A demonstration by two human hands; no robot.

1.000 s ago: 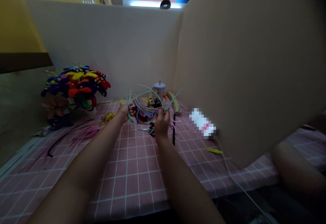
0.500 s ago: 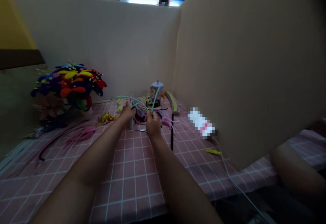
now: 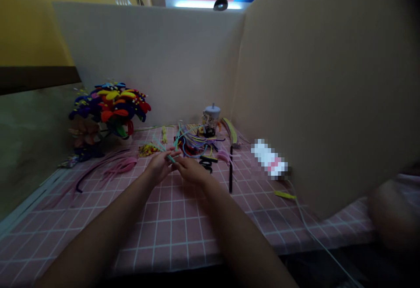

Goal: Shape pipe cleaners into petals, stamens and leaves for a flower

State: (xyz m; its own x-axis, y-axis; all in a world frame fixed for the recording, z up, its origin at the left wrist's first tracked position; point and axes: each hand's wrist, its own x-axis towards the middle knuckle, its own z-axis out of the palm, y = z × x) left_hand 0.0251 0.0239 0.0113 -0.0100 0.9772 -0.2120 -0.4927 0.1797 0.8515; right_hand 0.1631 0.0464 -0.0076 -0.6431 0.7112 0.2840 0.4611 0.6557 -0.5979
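Note:
Over the near side of a pile of pipe cleaners, my two hands meet around mint-green pipe cleaners (image 3: pixel 171 159). My left hand (image 3: pixel 159 166) is closed on them, with thin green ends sticking out past its fingers toward the back left. Pinched fingers of my right hand (image 3: pixel 191 170) hold the near end of the same strands. Just right of that hand lie scissors with black handles (image 3: pixel 206 164). Behind is the pile of pipe cleaners (image 3: pixel 197 141) in purple, yellow, red and green.
A bouquet of colourful fuzzy flowers (image 3: pixel 114 104) stands at left. Small yellow-red stamens (image 3: pixel 147 149) and pink pipe cleaners (image 3: pixel 120 168) lie near it. A lidded cup (image 3: pixel 211 122) stands at the back. At right are a blurred white object (image 3: pixel 267 157), a cable (image 3: pixel 305 224) and a tall partition (image 3: pixel 311 82).
My hands have come together and closer to me, gathering the green strands that were spread between them. The scissors' handles now show beside my right hand. The view has shifted slightly left.

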